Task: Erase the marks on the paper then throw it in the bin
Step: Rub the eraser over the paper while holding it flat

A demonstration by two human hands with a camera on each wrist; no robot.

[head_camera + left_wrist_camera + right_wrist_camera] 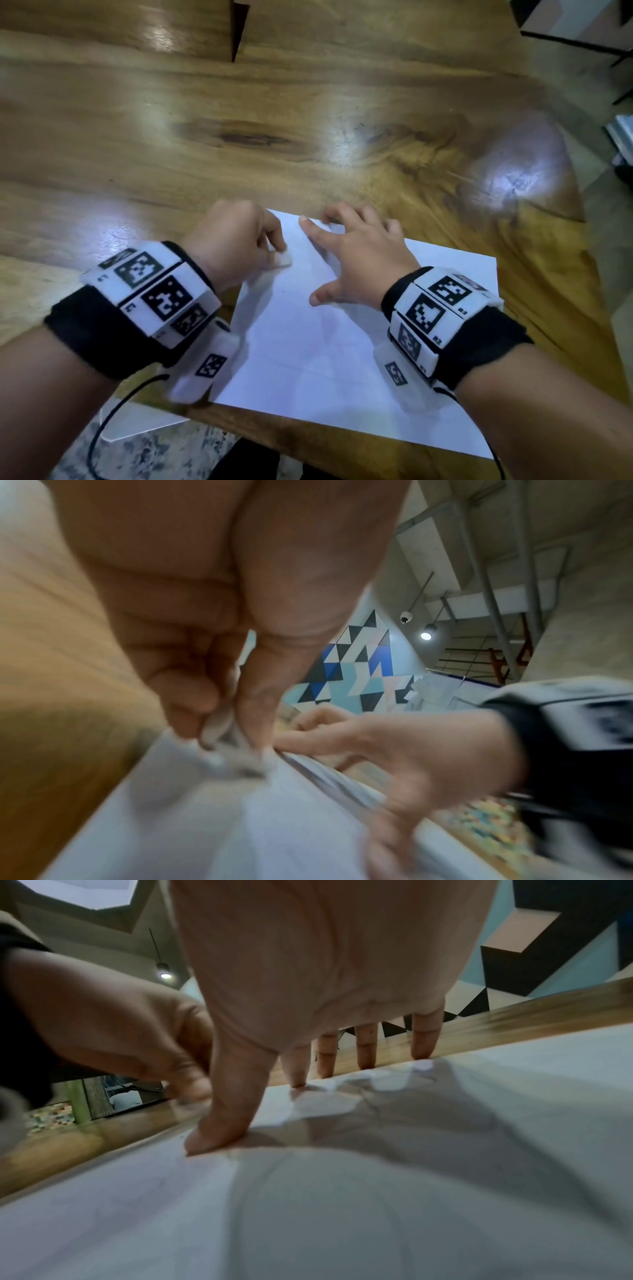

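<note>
We see a white sheet of paper [342, 342] lying flat on the wooden worktop [171, 154], close to its near edge and turned a little askew. Our left hand [233, 243] sits at the paper's far left corner with its fingers curled, and between thumb and fingertips it pinches a small pale eraser [282, 261] whose tip touches the sheet; in the left wrist view the eraser [219, 731] is blurred but clearly gripped and pressed down on the paper [205, 818]. Our right hand [359, 253] is spread wide on the upper part of the sheet, holding nothing: in the right wrist view its fingertips [366, 1064] stand along the paper's far edge and the thumb [222, 1131] presses flat on the paper [342, 1204]. The two hands are near each other but not touching. We can make out only a tiny dark speck on the sheet between them; any other marks are too faint to tell. Both wrists carry black bands with white blocks printed in black square patterns [150, 291], and a thin black cable [113, 411] trails from the left one.
</note>
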